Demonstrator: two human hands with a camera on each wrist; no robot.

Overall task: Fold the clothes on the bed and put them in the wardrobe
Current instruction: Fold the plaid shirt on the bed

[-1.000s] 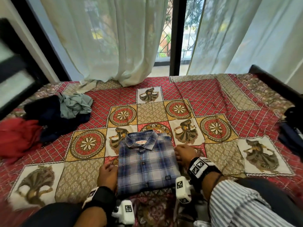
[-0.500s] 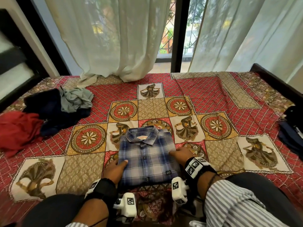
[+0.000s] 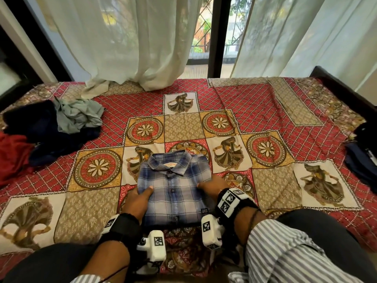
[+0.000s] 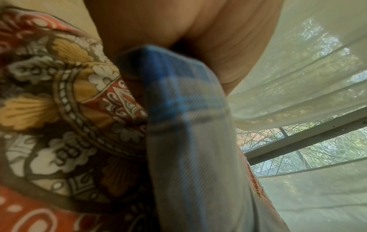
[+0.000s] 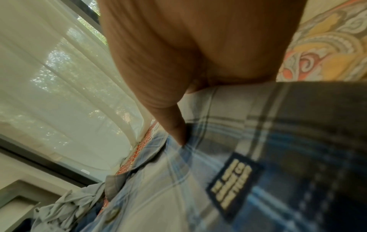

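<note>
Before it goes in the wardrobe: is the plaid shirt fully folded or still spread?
Folded: the plaid shirt is a compact rectangle, collar on top, sleeves tucked out of sight.

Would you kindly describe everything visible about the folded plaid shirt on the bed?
The plaid shirt is blue, white and grey woven cloth, folded into a neat rectangle, buttoned front up, collar pointing toward the window. A small dark label sits near its lower right corner. It lies flat on the patterned bedspread. The left hand and right hand grip its side edges.

We see daylight entering through the pale curtains (image 3: 122,37) and window (image 3: 204,27) — bright, slightly overexposed. The bed (image 3: 265,103) is evenly lit with soft shadows. Head-view edges bend outward. Both wrist views are blurred — the shirt (image 5: 258,172) up close lacks focus.
</note>
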